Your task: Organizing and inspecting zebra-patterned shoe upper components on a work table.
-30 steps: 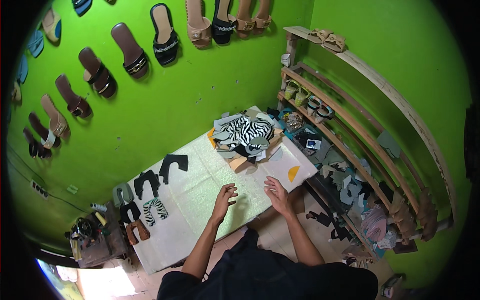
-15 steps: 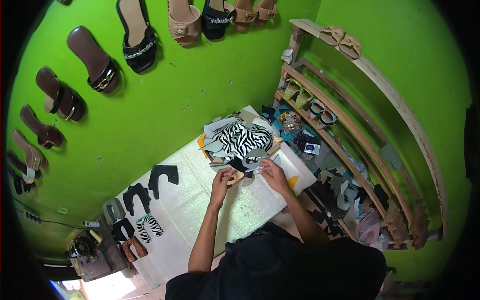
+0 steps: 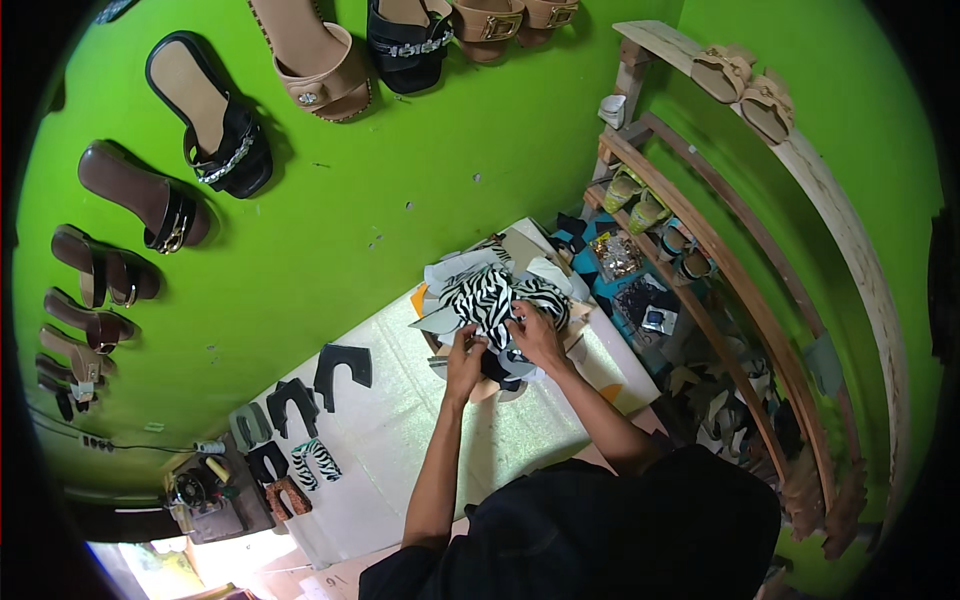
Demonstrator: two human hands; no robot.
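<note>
Left hand (image 3: 464, 352) and right hand (image 3: 537, 335) both curled, gripping floppy zebra-striped fabric cut-outs (image 3: 488, 298) atop a heap at the pale glossy worktable's (image 3: 400, 440) two o'clock corner, flat black upper pieces (image 3: 342, 366) toward nine o'clock.

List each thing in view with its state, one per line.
Left hand: on the pile's near edge, grip unclear.
Right hand: on the zebra-print piece.
Pile of cut pieces: heaped, untidy.
Black cut pieces: flat on the table.
Sandals: hung on the wall.
</note>
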